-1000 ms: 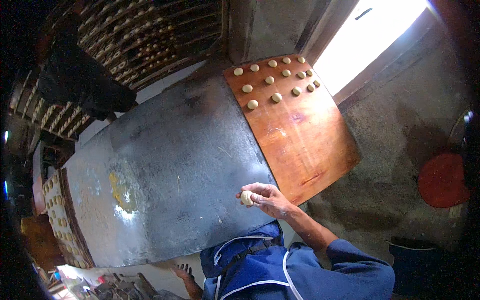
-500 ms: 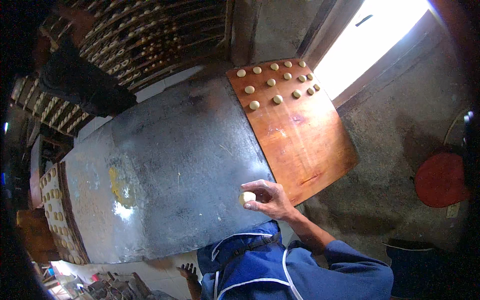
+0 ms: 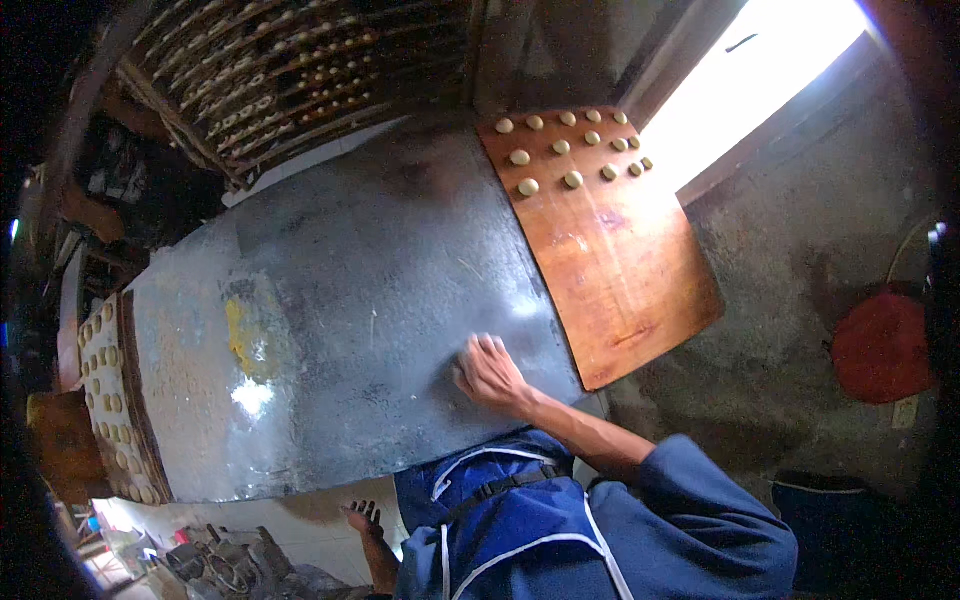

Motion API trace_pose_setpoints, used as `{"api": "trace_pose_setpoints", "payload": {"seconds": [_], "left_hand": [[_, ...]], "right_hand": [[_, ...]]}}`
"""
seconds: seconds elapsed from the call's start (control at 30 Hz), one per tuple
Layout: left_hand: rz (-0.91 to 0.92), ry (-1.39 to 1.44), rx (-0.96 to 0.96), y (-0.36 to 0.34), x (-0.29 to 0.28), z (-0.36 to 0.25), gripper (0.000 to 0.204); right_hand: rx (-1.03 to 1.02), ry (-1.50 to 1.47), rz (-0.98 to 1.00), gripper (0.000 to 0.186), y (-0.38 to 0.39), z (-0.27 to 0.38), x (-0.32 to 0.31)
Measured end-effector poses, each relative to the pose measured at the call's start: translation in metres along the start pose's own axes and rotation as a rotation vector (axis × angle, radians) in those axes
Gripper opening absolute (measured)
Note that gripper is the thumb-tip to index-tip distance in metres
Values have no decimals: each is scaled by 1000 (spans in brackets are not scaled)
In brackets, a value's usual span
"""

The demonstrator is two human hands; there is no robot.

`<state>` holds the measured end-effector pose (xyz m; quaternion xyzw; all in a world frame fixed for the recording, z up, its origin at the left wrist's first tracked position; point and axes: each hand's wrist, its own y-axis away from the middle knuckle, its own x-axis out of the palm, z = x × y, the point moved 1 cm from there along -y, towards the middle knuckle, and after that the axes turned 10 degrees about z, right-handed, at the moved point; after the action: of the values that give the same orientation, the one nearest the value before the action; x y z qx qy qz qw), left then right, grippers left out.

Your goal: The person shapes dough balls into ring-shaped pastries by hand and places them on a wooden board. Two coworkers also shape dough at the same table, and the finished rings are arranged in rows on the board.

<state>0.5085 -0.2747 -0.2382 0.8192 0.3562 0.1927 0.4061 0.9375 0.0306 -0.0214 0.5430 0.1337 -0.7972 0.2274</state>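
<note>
My right hand (image 3: 490, 376) is cupped, knuckles up and fingers curled down, against the dark tabletop (image 3: 370, 300) near its front right. The pale dough ball seen in it earlier is hidden beneath the palm and fingers. Low beside my body, past the table's front edge, my left hand (image 3: 362, 517) hangs with its fingers apart and nothing in it. Several round dough balls (image 3: 528, 187) sit in rows on the far part of a reddish-brown wooden board (image 3: 640, 290) at the table's right end.
At the left end stands a tray with several dough pieces (image 3: 105, 403). A rack of loaded shelves (image 3: 290, 75) lines the back, where a person (image 3: 130, 170) stands in shadow. A yellow smear (image 3: 238, 335) marks the tabletop. Machinery (image 3: 225, 570) lies low at front left.
My right hand has gone from pinching the dough ball in plain sight to cupping down on the table, slightly left and farther off. The view has shifted; the person at the back has moved left.
</note>
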Motion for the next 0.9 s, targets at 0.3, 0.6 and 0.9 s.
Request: {"api": "trace_pose_setpoints", "payload": {"seconds": [0.3, 0.6, 0.9], "left_hand": [[-94, 59, -72, 7, -18, 25, 78], [-26, 83, -120, 16, -27, 50, 83], [-45, 39, -48, 9, -27, 40, 84]], "right_hand": [[116, 155, -262, 23, -18, -30, -5], [33, 227, -304, 24, -48, -57, -10], [-58, 276, -155, 22, -33, -83, -6]]}}
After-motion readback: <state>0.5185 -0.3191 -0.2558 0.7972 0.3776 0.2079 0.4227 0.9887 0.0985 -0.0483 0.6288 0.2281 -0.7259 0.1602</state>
